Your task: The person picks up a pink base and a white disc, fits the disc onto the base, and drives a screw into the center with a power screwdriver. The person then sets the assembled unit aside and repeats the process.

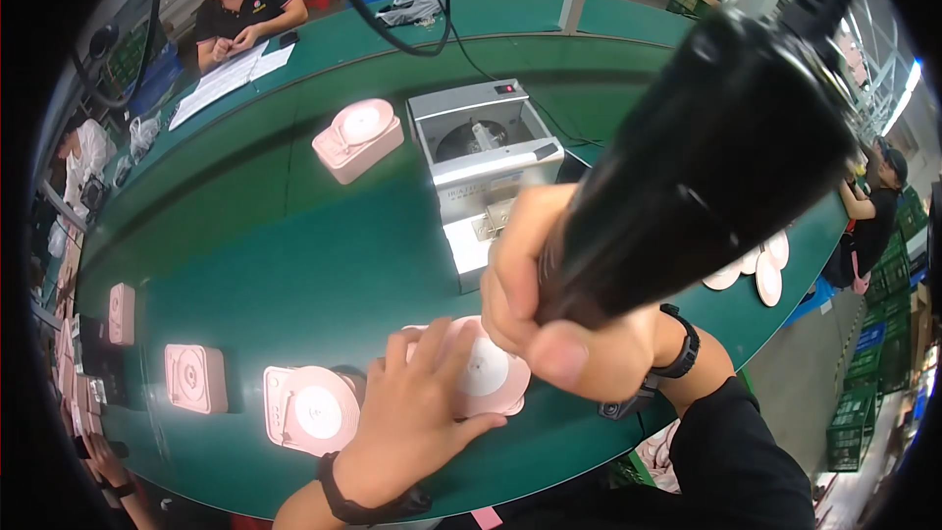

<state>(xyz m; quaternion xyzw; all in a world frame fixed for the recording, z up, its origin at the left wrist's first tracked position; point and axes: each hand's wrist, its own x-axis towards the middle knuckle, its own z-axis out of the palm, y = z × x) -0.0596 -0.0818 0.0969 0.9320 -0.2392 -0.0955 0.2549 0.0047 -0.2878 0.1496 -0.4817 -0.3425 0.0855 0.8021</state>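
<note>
My right hand [579, 324] is wrapped round a black electric screwdriver [706, 167], which looms large and close at the upper right, its cord running up. Its tip is hidden behind my hand. Directly below is a pink toy record player [491, 378] with a pale disc on top. My left hand [422, 388] grips this player from the left, fingers over its top and thumb at the near side. Immediately left of that hand lies another pink record player [316, 410] with its disc on. Both wrists wear dark bands.
A grey screw feeder [486, 142] stands beyond my hands. More pink players sit at the far side [358, 140], the left [196, 378] and the far left [122, 314]. Loose pink discs [769, 280] lie at right. Co-workers sit at far left and right; cables hang overhead.
</note>
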